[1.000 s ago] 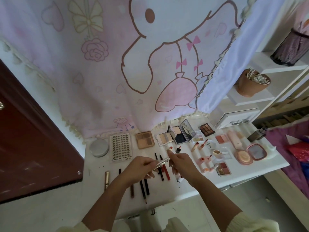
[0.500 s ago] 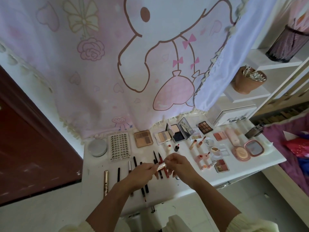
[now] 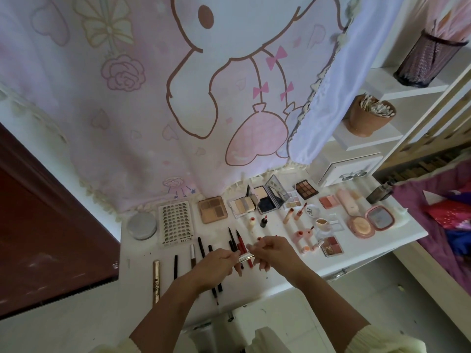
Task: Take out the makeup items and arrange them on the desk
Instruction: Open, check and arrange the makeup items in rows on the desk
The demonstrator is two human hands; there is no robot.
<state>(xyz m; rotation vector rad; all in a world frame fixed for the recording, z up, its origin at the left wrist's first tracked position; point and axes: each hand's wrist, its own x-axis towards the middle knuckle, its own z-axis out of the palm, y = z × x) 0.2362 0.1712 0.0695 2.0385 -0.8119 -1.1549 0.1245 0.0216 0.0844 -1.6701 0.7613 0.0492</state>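
Over the middle of the white desk, both hands hold one short silver makeup tube between them. My left hand grips its left end, my right hand pinches its right end. Under the hands lie several dark and red pencils. Eyeshadow palettes, open compacts, lip tints and a pink powder compact are laid out in rows behind and to the right.
A lash card and a round grey tin sit at the desk's left. A gold tube lies near the front-left edge. A curtain hangs behind. White shelves at right hold a cotton-swab pot and mesh cup.
The long thin silver stick seen between the hands has become a short tube; both hands have closed in towards each other over the pencils.
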